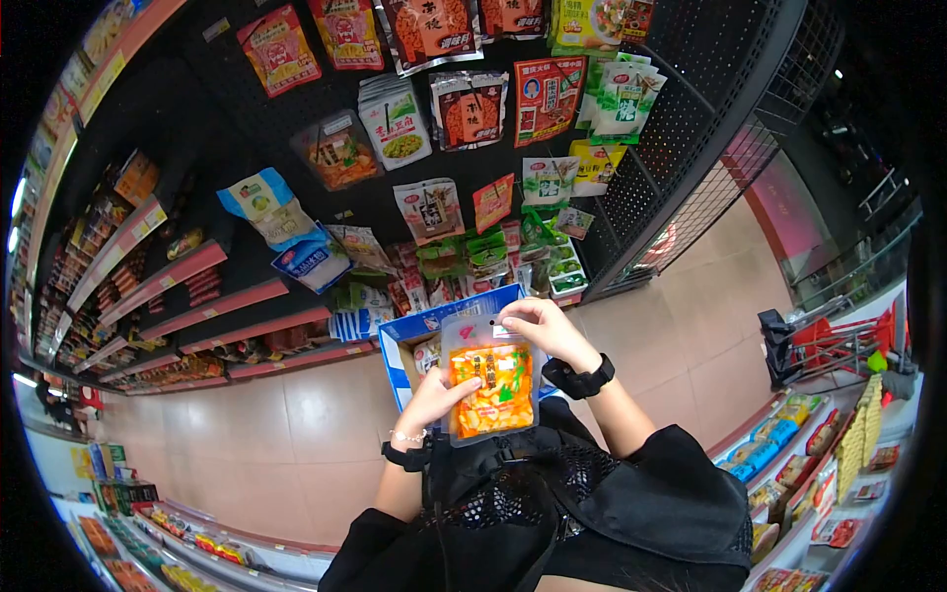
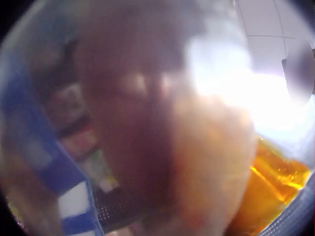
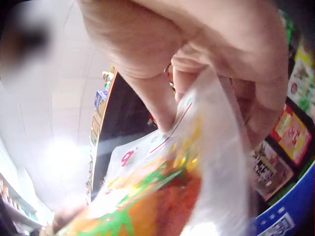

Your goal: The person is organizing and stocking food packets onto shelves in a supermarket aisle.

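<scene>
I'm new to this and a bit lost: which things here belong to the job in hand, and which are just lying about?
Part of the job:
orange food packet, held by the left hand and right hand
blue box partly hidden behind it, probably

Just around:
hanging packets
stocked shelves
black perforated panel

pouch [image 1: 495,405] before a box [image 1: 449,315], shelves [image 1: 212,318] left, hanging packets [image 1: 470,111] ahead, mesh panel [image 1: 710,205] right
</scene>
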Demonstrator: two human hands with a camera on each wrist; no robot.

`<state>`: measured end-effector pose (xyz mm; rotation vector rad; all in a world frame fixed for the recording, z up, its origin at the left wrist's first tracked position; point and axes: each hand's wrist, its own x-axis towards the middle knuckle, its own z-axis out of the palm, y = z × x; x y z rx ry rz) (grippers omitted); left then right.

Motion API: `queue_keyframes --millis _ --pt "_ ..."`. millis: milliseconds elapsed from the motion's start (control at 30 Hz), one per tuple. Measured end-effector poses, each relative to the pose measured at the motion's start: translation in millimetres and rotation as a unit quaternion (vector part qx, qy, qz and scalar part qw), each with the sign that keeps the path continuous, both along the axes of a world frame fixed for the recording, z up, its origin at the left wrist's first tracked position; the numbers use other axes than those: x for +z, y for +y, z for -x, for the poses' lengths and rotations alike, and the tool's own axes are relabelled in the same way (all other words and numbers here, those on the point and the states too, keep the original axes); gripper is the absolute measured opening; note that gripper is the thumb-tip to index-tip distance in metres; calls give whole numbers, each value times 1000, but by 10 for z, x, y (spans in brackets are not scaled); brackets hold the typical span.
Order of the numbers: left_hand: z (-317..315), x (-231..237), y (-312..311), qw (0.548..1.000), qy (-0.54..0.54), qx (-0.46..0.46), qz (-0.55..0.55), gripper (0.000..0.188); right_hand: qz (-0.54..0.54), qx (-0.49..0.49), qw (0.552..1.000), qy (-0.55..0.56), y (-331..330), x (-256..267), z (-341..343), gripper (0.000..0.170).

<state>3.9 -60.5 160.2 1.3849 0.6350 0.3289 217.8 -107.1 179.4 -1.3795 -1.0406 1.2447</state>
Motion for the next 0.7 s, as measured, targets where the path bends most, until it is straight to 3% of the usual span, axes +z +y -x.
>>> queue_keyframes --millis 33,67,400,700 --pt "-4 -11 0 1000 -2 0 -3 27 -81 0 978 -192 -8 77 -3 17" --pt "-8 -26 -1 1000 -5 2 -7 27 -158 1 913 -377 -17 152 -5 18" --pt "-8 11 17 1000 -10 -16 4 24 -156 56 940 -299 64 340 76 15" --pt "67 62 34 1000 4 2 -31 31 -241 54 913 -323 -43 657 198 7"
